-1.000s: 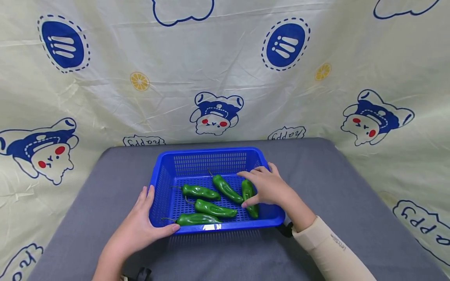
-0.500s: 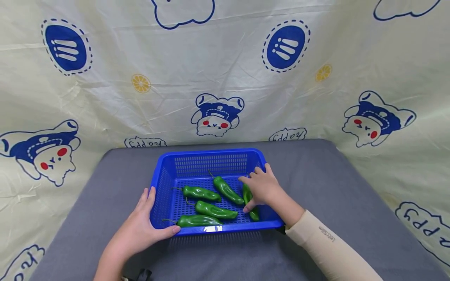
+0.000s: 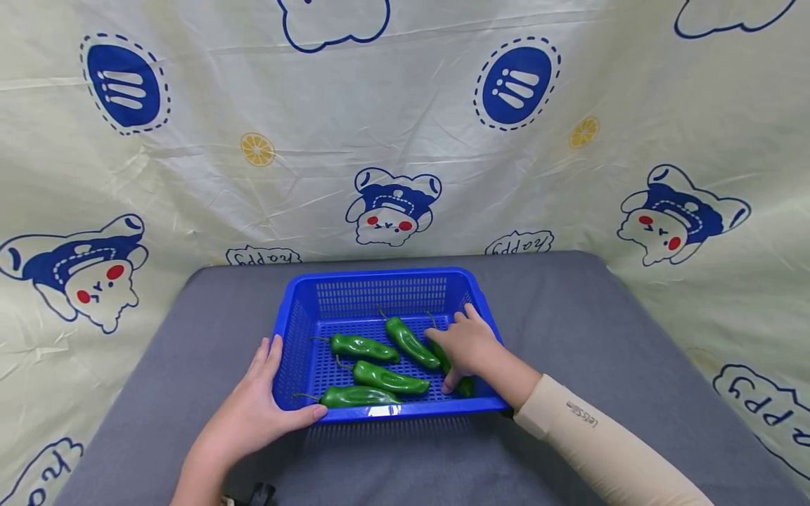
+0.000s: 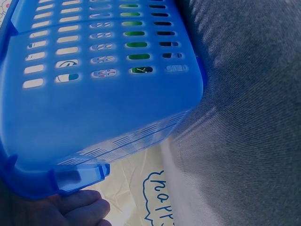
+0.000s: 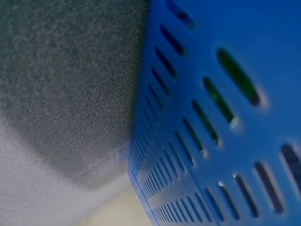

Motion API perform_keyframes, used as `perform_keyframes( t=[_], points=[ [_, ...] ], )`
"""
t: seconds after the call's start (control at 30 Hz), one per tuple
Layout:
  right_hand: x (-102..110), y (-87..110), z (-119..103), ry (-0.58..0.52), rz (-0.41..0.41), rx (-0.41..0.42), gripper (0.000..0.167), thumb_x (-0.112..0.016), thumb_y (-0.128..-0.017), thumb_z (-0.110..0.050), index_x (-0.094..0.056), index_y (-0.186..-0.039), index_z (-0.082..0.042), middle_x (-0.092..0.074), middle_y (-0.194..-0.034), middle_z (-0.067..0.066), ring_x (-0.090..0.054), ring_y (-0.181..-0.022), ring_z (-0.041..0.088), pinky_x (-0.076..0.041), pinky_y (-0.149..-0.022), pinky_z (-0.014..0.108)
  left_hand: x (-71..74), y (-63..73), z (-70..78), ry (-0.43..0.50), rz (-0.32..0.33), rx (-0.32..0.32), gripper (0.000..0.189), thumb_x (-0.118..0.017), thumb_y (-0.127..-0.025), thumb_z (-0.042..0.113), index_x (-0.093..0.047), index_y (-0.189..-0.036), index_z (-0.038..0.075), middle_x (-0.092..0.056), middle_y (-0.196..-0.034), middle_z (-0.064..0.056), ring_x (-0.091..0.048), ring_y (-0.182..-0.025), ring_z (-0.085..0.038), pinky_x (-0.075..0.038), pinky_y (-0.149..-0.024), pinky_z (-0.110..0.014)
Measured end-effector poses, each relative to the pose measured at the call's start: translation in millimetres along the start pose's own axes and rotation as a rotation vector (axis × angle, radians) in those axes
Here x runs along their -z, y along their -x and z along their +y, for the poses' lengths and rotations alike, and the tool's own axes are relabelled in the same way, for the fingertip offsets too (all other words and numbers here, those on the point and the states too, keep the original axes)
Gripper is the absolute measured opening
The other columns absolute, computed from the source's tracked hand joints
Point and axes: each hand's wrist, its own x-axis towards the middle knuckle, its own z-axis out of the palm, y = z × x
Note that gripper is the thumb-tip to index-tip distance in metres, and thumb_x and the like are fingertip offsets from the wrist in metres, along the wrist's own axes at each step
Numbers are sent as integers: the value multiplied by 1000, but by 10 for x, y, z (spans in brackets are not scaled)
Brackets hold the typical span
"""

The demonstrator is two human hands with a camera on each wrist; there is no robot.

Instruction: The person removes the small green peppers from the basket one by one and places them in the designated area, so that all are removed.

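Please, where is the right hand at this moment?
In the head view, the right hand is at the right end of the basket, over the rightmost pepper.

In front of me a blue rectangular plastic basket [image 3: 443,405] stands upright, its walls pierced with rows of slots. Inside lie five glossy green peppers, whole, with thin stems. Three point their stems to my left, the nearest pepper [image 3: 359,397] lying along the near wall. The slanted pepper [image 3: 411,343] has its stem away from me. The rightmost pepper [image 3: 467,387] is partly hidden under my right hand [image 3: 471,344].
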Motion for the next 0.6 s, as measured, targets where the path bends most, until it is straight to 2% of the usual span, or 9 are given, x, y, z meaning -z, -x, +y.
perform_keyframes(
  t=[0.33, 0.6],
  points=[
    [10, 4, 32, -6, 43, 6, 111, -84, -55, -71, -45, -149, -26, -62, -136, 13, -45, -135, 40, -16, -119, 58, -7, -25, 6, 5, -9, -1, 133, -76, -71, 69, 1, -160, 7, 2, -166, -25, -16, -147, -53, -30, -111, -67],
    [50, 36, 62, -74, 136, 42, 108, -84, -55, -72, -46, -146, -28, -65, -129, 11, -47, -123, 36, -24, -112, 59, -7, -24, 7, 3, -8, 0, 133, -75, -72, 69, 2, -160, 7, 1, -165, -25, -15, -148, -52, -29, -111, -68]
  ],
)
